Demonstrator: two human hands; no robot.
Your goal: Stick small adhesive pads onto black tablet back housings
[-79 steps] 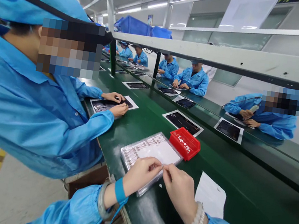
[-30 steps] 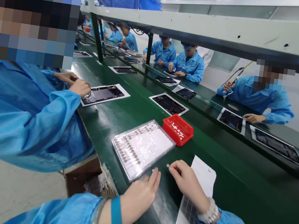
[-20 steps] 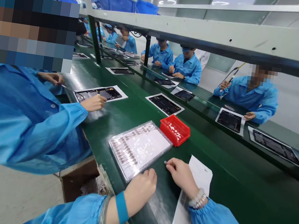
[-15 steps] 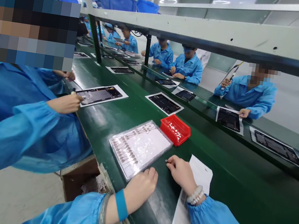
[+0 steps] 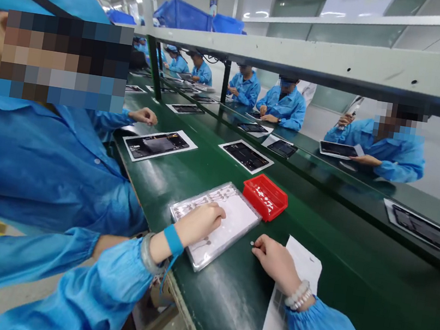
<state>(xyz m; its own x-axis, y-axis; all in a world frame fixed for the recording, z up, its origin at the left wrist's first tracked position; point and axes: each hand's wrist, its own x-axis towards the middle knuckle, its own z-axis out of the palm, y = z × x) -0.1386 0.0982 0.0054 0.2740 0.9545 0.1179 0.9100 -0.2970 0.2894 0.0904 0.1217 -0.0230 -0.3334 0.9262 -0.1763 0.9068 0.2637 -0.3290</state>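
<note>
My left hand [image 5: 202, 222], with a blue strap at its wrist, is over a clear flat tray [image 5: 240, 216]. Its fingers are curled together at the tray's middle, and whatever they may pinch is hidden. Small parts with round ends and thin leads [image 5: 229, 193] lie in rows on the tray's white surface, partly covered by this hand. To the right, my right hand [image 5: 274, 260] is closed, with a small pale round piece [image 5: 252, 243] at its fingertips, just above the green bench. Its wrist is beside a white printed sheet [image 5: 305, 259].
A red bin [image 5: 275, 211] holding small white pieces touches the tray's far corner. Tablet-like black panels [image 5: 246, 155] lie on white sheets along the green bench [image 5: 342, 233]. A co-worker [image 5: 39, 160] sits close on the left; others sit opposite under a shelf beam [image 5: 303, 53].
My left hand has moved from the tray's near edge onto its middle. My right hand still pinches the round piece. The left co-worker's hand has left the nearby panel. Opposite, a panel was lifted.
</note>
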